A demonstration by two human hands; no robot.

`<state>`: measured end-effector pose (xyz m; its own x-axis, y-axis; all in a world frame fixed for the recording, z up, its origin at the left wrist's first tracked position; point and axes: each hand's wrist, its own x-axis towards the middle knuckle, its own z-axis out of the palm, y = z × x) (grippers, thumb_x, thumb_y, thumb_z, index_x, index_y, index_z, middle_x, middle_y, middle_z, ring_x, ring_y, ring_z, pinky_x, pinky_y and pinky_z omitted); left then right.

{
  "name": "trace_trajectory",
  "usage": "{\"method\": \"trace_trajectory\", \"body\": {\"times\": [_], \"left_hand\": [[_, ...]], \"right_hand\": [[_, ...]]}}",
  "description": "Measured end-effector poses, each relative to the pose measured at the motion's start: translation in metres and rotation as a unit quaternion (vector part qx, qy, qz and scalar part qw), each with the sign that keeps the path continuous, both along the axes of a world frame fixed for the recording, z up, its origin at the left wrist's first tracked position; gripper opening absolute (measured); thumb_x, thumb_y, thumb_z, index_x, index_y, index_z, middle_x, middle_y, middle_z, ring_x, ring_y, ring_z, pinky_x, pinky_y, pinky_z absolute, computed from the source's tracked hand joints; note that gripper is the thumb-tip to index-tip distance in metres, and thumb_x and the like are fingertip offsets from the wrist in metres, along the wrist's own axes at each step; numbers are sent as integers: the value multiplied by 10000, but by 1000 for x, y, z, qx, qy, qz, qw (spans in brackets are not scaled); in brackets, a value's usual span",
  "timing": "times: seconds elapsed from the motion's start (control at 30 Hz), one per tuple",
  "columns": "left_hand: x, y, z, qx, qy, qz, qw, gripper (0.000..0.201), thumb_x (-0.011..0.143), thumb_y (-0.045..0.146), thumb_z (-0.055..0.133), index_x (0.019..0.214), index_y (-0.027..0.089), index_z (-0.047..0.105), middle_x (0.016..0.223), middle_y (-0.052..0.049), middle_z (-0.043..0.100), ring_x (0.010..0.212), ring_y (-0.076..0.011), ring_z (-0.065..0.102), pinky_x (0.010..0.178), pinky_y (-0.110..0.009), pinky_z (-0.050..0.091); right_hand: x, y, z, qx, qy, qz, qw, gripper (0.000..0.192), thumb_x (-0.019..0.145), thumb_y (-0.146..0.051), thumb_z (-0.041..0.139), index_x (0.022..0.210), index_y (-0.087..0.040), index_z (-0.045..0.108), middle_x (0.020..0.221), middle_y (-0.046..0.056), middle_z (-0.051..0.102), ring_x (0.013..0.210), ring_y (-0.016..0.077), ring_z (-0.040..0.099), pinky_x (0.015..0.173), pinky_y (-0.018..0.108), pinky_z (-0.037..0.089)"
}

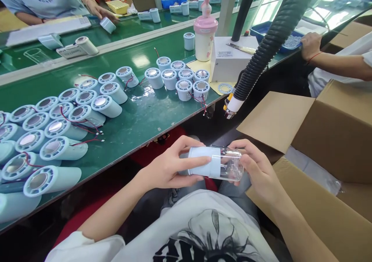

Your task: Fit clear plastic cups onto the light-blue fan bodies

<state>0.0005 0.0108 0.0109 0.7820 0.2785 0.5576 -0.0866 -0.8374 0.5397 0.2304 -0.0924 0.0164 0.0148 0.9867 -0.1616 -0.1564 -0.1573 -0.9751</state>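
Both hands, left hand (168, 167) and right hand (257, 169), clamp a pale-blue cylinder (207, 165), its clear end partly hidden.

Held over the lap: pale blue cylinder (203, 166) with clear end, left hand (168, 167) and right hand (258, 169) wrapped round it, green desk (139, 118) beside.

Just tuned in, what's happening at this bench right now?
A person holds a pale blue cylinder with a clear end over their lap: left hand on the blue part, right hand on the clear end. Rows of similar blue cylinders, some with red wires, lie on the green bench. An open cardboard box sits on the right. Other people's hands work at the far side.
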Motion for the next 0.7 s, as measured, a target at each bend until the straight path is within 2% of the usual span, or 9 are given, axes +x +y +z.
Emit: {"method": "trace_trajectory", "body": {"times": [0.1,0.23,0.33,0.43,0.57,0.7], "left_hand": [[-3,-2,1,6,5,-3,1000,399,902,246,650,1297,273,601,1239,-108,452,1143,-224,553,910,-319,587],[-3,-5,1,-6,5,-5,1000,257,932,214,606,1176,264,671,1272,-96,429,1190,-218,526,950,-305,571],[-2,-5,-1,-16,4,-19,1000,244,925,145,598,1130,237,694,1315,-104,399,1239,-234,494,978,-318,557],[-2,-3,-5,-21,13,-21,999,288,919,104,589,1135,257,703,1347,-103,377,1256,-241,482,1002,-350,540],[-1,3,-11,-23,31,-5,999,349,910,81,577,1118,320,725,1383,-89,390,1252,-259,502,944,-352,559],[5,15,-21,-35,15,-3,999,359,875,23,554,988,292,764,1383,-79,411,1241,-271,502,914,-358,556]], "right_hand": [[1,-2,2,-8,18,0,1000,390,868,-599,639,1014,-242,584,694,-6,656,473,137,590,411,230,538],[1,-2,2,-18,33,-1,999,392,872,-599,637,1009,-236,579,650,-17,638,457,137,582,409,234,533],[2,-4,1,-15,29,-9,999,369,895,-583,618,1022,-239,578,651,-25,638,455,130,586,414,225,528],[7,-9,0,8,-10,-28,1000,343,895,-557,637,1023,-242,592,670,-28,646,480,125,597,432,218,531],[24,-23,1,47,-92,-113,988,299,907,-519,645,1019,-246,597,724,-24,692,474,111,614,472,215,526],[45,-43,4,70,-107,-238,963,341,906,-563,624,1029,-248,575,854,13,747,481,124,632,444,231,523]]}}
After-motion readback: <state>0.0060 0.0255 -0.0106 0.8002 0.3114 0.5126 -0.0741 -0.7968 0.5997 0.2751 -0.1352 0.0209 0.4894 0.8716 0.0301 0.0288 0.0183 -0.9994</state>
